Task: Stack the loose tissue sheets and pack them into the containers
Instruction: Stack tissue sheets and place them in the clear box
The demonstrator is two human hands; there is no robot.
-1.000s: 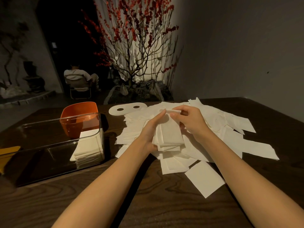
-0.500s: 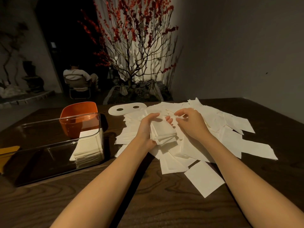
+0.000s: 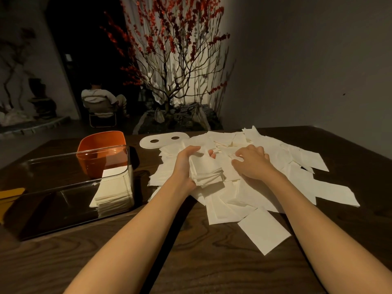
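A heap of loose white tissue sheets (image 3: pixel 265 177) covers the middle of the dark wooden table. My left hand (image 3: pixel 184 164) grips a small stack of tissues (image 3: pixel 206 170) just above the heap, thumb on one side and fingers curled over the far edge. My right hand (image 3: pixel 252 162) rests on the heap beside the stack, its fingers curled down onto a loose sheet; I cannot tell whether it pinches it. At the left stands a clear plastic container (image 3: pixel 70 187) with a pile of packed tissues (image 3: pixel 112 194) in its right end. An orange container (image 3: pixel 101 151) stands behind it.
A white oval lid with two holes (image 3: pixel 163 140) lies at the far edge of the heap. A yellow object (image 3: pixel 10 194) shows at the left edge. One single sheet (image 3: pixel 263 230) lies nearest me. Beyond the table are a red-blossom tree and a seated person.
My left hand has lowered the stack from upright to lying in its grip over the heap. My right hand let go of the stack's top and moved right onto the loose sheets.
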